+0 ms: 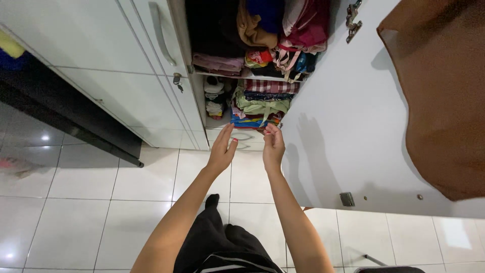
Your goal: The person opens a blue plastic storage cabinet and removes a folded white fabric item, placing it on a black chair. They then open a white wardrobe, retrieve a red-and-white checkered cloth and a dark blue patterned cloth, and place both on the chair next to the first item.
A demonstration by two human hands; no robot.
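Both my arms reach forward toward an open white wardrobe [151, 96]. My left hand [221, 150] is flat, fingers straight and together, holding nothing. My right hand [273, 146] is beside it, fingers loosely curled, and I see nothing in it. Both hands hover just in front of the lowest shelf, where a stack of folded clothes [260, 103] lies, green, striped and blue. Above it, the upper shelf [237, 74] carries more piled clothes in pink, tan and dark colours.
The open wardrobe door [348, 116] swings out on my right, with a brown cloth [439, 101] hanging over it. Closed white doors with a handle [162, 35] stand left. Glossy white floor tiles [101, 202] lie below; my dark trousers [217, 247] show at the bottom.
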